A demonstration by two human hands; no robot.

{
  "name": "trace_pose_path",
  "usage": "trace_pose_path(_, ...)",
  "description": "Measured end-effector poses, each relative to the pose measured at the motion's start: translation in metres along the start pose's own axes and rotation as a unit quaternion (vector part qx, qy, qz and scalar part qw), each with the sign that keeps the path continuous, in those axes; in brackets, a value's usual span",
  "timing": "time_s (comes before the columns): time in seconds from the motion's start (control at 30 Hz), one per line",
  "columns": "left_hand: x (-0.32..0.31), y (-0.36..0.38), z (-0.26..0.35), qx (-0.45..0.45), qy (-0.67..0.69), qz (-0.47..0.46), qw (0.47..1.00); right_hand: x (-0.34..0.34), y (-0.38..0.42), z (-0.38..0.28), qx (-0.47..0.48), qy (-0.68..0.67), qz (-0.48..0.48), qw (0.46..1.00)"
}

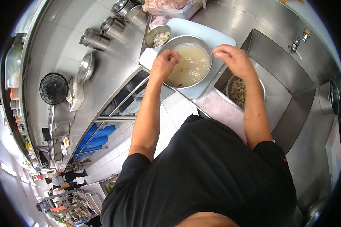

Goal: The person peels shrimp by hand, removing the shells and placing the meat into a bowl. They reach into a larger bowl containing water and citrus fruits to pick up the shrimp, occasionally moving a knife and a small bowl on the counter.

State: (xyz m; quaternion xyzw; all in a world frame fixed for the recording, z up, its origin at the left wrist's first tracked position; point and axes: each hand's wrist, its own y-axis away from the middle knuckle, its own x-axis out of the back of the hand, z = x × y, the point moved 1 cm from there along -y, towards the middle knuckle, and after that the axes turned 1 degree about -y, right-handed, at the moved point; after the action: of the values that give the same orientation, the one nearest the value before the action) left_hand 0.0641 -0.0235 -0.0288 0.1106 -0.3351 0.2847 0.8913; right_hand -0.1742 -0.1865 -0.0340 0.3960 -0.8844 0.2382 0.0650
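A large metal bowl (207, 42) of cloudy, yellowish liquid with dark bits stands on a pale blue cutting board (219, 36). Over the bowl's left rim, my left hand (166, 63) is closed in a pinch; anything between the fingertips is too small to make out. My right hand (235, 60) is just past the bowl's right rim, fingers curled together, with a small pale spot at the tips that I cannot name. Beside the large bowl sits a smaller metal bowl (149, 38) holding whitish pieces (161, 39).
Under my right forearm, a metal bowl (262, 90) of brownish shreds (238, 92) stands in the steel sink (280, 98). A tap (299, 41) is at the upper right. A plastic tub (183, 13) of pink meat lies beyond the board. Metal containers (94, 39) line the left counter.
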Motion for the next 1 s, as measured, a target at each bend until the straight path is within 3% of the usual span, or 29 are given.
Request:
trace_pose_path(0.03,-0.005,0.002,-0.007,-0.022,-0.103,-0.015,0.994,0.014,0.011,-0.002,-0.085,-0.044,0.010,0.995)
trace_pose_path(0.1,-0.014,0.003,-0.009,-0.071,-0.306,-0.042,0.948,0.039,0.029,-0.002,-0.195,0.055,-0.002,0.979)
trace_pose_path(0.13,-0.017,0.007,-0.007,-0.036,-0.296,-0.054,0.953,0.049,0.038,0.003,-0.252,0.103,-0.008,0.962)
trace_pose_path(0.23,-0.021,0.020,0.010,-0.063,-0.186,-0.018,0.980,0.058,0.067,0.045,-0.095,0.326,-0.036,0.940)
trace_pose_path(0.27,-0.023,0.018,0.011,-0.038,-0.120,-0.034,0.991,0.049,0.064,0.035,-0.005,0.320,0.021,0.947)
trace_pose_path(0.33,-0.025,0.023,0.008,0.026,0.009,-0.064,0.998,0.028,0.045,0.006,0.036,0.248,0.034,0.967)
trace_pose_path(0.43,-0.023,0.030,0.020,0.069,0.092,-0.069,0.991,-0.027,0.014,-0.017,0.131,0.189,0.030,0.973)
trace_pose_path(0.53,-0.024,0.031,0.010,0.029,0.174,-0.041,0.984,-0.072,-0.010,-0.022,0.165,0.219,-0.008,0.962)
trace_pose_path(0.73,-0.018,0.042,0.008,0.028,0.233,-0.014,0.972,-0.092,-0.028,-0.012,0.107,0.120,-0.050,0.986)
trace_pose_path(0.93,-0.017,0.046,0.012,0.031,0.235,-0.019,0.971,-0.090,-0.024,-0.015,0.068,0.137,-0.071,0.986)
trace_pose_path(1.0,-0.019,0.046,0.014,0.009,0.238,-0.015,0.971,-0.088,-0.025,-0.017,0.017,0.057,-0.077,0.995)
